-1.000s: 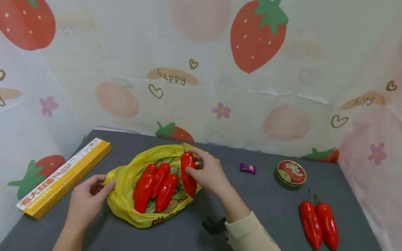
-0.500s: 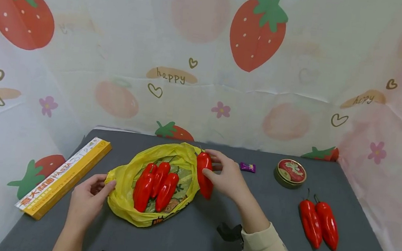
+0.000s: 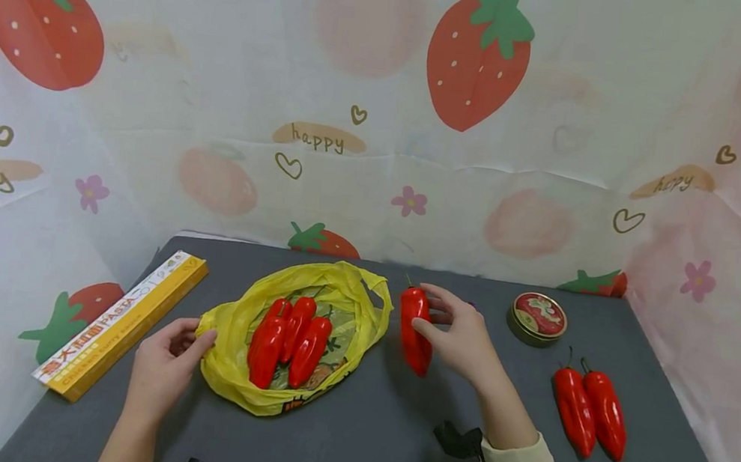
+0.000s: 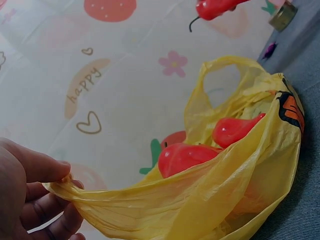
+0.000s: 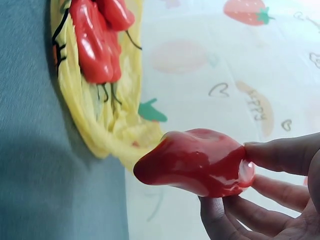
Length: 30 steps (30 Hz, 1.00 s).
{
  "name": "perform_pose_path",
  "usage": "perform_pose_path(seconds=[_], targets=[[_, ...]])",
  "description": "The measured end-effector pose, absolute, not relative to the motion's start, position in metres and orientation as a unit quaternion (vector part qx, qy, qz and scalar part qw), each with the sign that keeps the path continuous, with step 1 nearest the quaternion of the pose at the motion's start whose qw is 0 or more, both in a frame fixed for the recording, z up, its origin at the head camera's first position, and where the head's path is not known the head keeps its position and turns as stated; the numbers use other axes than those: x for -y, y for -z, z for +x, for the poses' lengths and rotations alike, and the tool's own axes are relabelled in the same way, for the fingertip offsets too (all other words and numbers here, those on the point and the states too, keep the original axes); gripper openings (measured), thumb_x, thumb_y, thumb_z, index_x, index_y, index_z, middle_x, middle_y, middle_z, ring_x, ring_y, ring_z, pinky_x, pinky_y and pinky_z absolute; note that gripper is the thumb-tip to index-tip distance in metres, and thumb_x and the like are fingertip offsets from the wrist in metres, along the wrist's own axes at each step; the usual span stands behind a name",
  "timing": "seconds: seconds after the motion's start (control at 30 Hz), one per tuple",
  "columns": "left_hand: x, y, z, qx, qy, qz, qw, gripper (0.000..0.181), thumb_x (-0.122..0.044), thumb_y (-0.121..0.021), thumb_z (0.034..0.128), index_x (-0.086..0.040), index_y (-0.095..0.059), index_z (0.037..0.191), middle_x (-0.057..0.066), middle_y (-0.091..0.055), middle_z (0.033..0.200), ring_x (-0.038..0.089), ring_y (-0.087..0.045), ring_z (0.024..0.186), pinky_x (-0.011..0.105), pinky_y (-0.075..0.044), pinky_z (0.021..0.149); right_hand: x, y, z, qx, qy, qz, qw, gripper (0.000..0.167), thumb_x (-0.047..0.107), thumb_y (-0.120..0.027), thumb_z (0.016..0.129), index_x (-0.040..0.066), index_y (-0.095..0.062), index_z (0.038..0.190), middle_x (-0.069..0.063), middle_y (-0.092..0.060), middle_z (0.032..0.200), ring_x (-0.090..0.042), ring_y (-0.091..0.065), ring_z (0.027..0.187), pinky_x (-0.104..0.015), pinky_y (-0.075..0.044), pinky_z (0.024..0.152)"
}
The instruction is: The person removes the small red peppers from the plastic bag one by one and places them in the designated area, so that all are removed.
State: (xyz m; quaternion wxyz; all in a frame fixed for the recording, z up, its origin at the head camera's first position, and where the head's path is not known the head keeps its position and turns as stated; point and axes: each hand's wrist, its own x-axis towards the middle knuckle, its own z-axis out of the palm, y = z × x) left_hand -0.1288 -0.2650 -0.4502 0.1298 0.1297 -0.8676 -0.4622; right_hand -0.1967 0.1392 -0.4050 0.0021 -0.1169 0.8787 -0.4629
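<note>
My left hand pinches the left edge of a yellow plastic bag, whose mouth is spread wide on the table. In the left wrist view, thumb and fingers hold the bunched rim of the bag. Several glossy red chili peppers lie inside it. Just right of the bag, my right hand grips another red chili pepper, stem up and apart from the bag. The right wrist view shows that chili pepper between the thumb and fingertips, raised off the table.
Two more red chili peppers lie at the right of the grey table. Behind them stands a round red-lidded tin. A small purple-wrapped item is mostly hidden behind my right hand in the head view. At left lies a yellow pasta box.
My right hand has carried the chili pepper rightward out of the bag, past its right rim. The bag's right handle now stands out. My left hand has kept its hold.
</note>
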Motion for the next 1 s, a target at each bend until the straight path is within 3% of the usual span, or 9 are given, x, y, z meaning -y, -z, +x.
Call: perform_pose_path(seconds=[0.53, 1.0], targets=[[0.269, 0.450, -0.129, 0.868, 0.460, 0.147, 0.120, 0.045, -0.046, -0.067, 0.0956, -0.008, -0.069, 0.120, 0.005, -0.071, 0.098, 0.007, -0.057, 0.081, 0.015, -0.049, 0.067, -0.199, 0.412, -0.189, -0.890, 0.445, -0.097, -0.017, 0.057, 0.022, -0.072, 0.095, 0.012, -0.050, 0.148, -0.022, -0.060, 0.137, -0.041, -0.064, 0.114, -0.050, -0.057, 0.086], [0.269, 0.450, -0.129, 0.862, 0.470, 0.141, 0.127, 0.041, -0.042, -0.068, 0.0957, -0.008, -0.070, 0.119, -0.001, -0.071, 0.093, 0.005, -0.058, 0.079, 0.017, -0.050, 0.066, -0.261, 0.423, -0.169, -0.909, 0.413, -0.037, -0.039, 0.064, 0.032, -0.071, 0.096, 0.013, -0.046, 0.151, -0.027, -0.056, 0.140, -0.045, -0.062, 0.117, -0.052, -0.058, 0.084]])
